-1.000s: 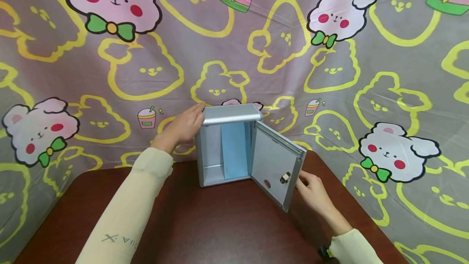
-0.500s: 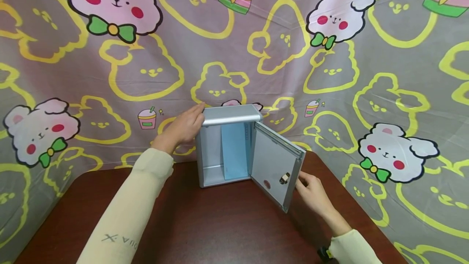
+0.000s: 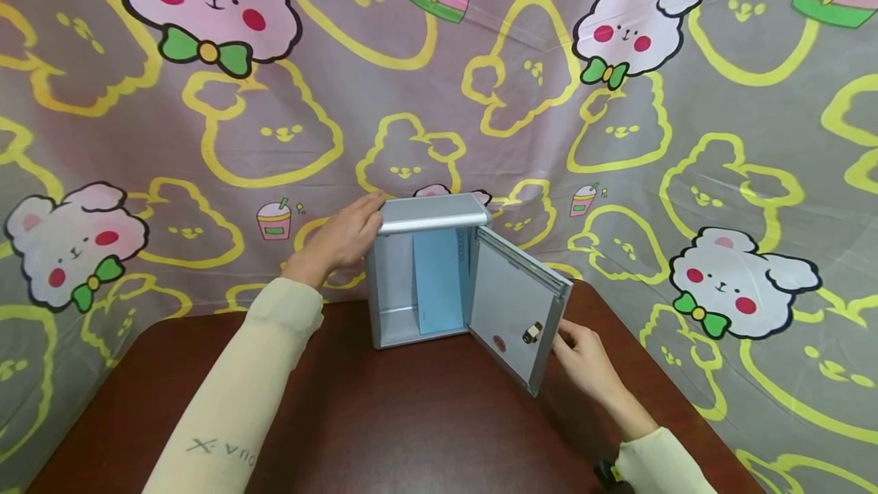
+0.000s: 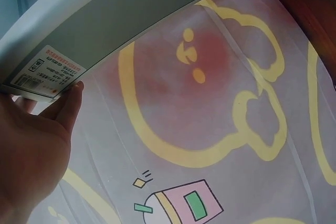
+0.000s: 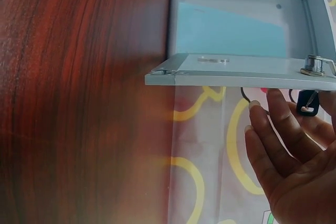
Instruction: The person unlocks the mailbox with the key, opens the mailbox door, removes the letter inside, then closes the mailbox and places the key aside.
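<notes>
A small silver metal box (image 3: 434,209) stands upright on the table with its hinged door (image 3: 509,299) swung outward to the right. My left hand (image 3: 348,236) rests at the box's upper left corner; in the left wrist view its fingertips lie by a printed label (image 4: 44,71). At the door's outer side, my right hand (image 3: 590,364) pinches the black-headed key (image 5: 305,101) between thumb and index finger, the other fingers near the door face. Inside the door shows the lock's metal cam (image 3: 533,333). A light blue panel (image 3: 439,280) is visible inside the box.
The dark reddish-brown table (image 3: 411,425) has rounded back corners. Close behind the box hangs a patterned cloth (image 3: 411,90) with cartoon animals, which also runs along both sides. A black band (image 3: 607,473) shows at the right sleeve.
</notes>
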The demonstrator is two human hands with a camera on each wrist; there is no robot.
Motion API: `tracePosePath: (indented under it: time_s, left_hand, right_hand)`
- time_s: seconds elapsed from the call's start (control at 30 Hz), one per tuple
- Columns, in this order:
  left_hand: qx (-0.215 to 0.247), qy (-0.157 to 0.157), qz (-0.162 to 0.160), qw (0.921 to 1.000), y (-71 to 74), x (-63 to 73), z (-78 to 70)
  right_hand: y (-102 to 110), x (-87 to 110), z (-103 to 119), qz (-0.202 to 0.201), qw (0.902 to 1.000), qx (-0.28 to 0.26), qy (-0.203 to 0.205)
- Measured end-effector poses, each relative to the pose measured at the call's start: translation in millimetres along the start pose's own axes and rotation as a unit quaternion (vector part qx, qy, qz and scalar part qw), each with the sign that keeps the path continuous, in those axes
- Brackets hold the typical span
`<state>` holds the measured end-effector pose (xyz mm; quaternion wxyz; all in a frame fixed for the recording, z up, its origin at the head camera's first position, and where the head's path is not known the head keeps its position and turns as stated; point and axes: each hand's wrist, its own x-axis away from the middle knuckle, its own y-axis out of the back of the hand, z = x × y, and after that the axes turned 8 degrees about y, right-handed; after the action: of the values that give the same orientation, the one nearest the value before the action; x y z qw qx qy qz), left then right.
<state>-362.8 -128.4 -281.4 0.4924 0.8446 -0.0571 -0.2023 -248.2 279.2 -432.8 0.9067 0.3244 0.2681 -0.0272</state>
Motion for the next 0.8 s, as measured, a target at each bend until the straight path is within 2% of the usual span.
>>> tracePosePath:
  time_s: [0.8]
  left_hand:
    - [-0.029,0.006,-0.017,0.9994,1.0,6.9,-2.1]
  right_hand:
    - [-2.6,1.1,-2.0,-0.005,1.0,0.003,0.007]
